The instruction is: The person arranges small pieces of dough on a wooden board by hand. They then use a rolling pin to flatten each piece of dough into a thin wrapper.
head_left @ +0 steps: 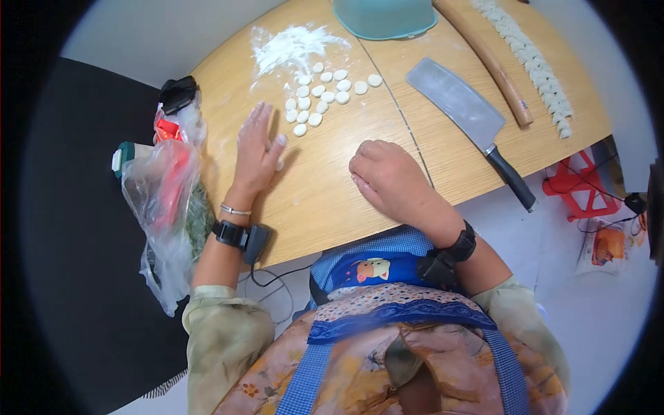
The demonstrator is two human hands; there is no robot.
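Several small flattened dough discs (324, 97) lie on the wooden table (311, 194), below a patch of white flour (290, 48). To the left of the discs, my left hand (258, 149) rests near the table with its fingers stretched out and thumb apart, holding nothing. Below and right of the discs is my right hand (387, 173), its fingers curled over the tabletop; whatever they hold, if anything, is hidden. A cleaver (460, 104) with a black handle lies to the right of my right hand.
A wooden rolling pin (487, 62) and a long row of dumplings (529, 62) lie at the right. At the back stands a teal basin (386, 17). Plastic bags (166, 187) hang at the table's left edge. A red stool (584, 187) stands at the lower right.
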